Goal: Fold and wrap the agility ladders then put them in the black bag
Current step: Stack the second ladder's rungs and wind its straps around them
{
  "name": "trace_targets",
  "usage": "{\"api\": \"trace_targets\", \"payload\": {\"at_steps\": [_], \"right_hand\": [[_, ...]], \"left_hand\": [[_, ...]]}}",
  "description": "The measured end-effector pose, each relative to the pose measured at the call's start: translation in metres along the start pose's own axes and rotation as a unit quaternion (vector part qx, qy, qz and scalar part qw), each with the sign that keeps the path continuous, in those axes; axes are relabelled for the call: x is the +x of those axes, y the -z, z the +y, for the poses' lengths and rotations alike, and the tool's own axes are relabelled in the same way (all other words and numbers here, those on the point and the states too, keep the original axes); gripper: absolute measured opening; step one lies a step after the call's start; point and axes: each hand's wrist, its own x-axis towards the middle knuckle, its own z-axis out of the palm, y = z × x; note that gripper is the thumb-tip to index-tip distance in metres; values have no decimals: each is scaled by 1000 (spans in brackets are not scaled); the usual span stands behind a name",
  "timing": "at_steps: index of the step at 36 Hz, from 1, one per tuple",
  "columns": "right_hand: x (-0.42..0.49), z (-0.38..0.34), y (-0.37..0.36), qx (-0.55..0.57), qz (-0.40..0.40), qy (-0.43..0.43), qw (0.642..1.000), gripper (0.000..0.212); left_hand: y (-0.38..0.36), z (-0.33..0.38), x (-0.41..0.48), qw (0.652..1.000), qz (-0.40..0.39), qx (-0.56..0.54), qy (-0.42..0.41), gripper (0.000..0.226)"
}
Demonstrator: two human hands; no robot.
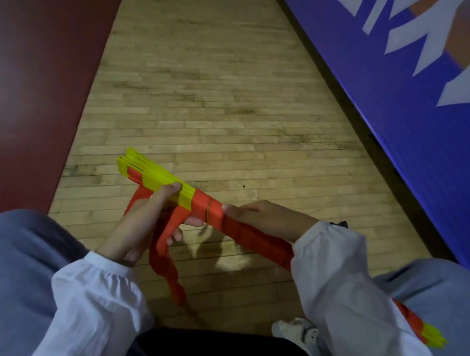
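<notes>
A folded agility ladder (165,183), a stack of yellow rungs bound with orange straps, lies across my lap above the wooden floor. Orange strap is wound around its middle and right half. My left hand (144,219) grips the bundle from below near its left end, thumb on the yellow rungs, with loose orange strap ends (167,259) hanging down past its fingers. My right hand (267,220) grips the wrapped orange part. The bundle's far right end (433,337) shows yellow past my right sleeve. No black bag is in view.
I sit on a wooden floor (209,97) with knees in grey trousers spread either side. A dark red floor area (31,53) lies to the left. A blue padded wall with white lettering (427,85) runs along the right. A white shoe (295,332) shows under my right arm.
</notes>
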Motion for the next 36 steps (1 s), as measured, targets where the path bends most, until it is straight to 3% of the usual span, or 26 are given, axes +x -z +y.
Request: {"api": "trace_targets", "payload": {"at_steps": [5, 14, 20, 27, 36], "right_hand": [[6, 4, -2, 74, -59, -6, 996, 55], [9, 8, -6, 96, -66, -18, 993, 61], [7, 7, -8, 86, -53, -16, 995, 53], [-1, 2, -5, 73, -21, 12, 997, 69], [-12, -1, -1, -8, 58, 41, 997, 72]], "left_hand": [[1, -1, -1, 1000, -5, 16, 7, 52], [0, 0, -10, 999, -30, -17, 38, 47], [4, 3, -13, 996, -54, -10, 75, 61], [6, 8, -17, 993, -82, 21, 81, 80], [2, 15, -18, 994, -76, -9, 83, 68]]}}
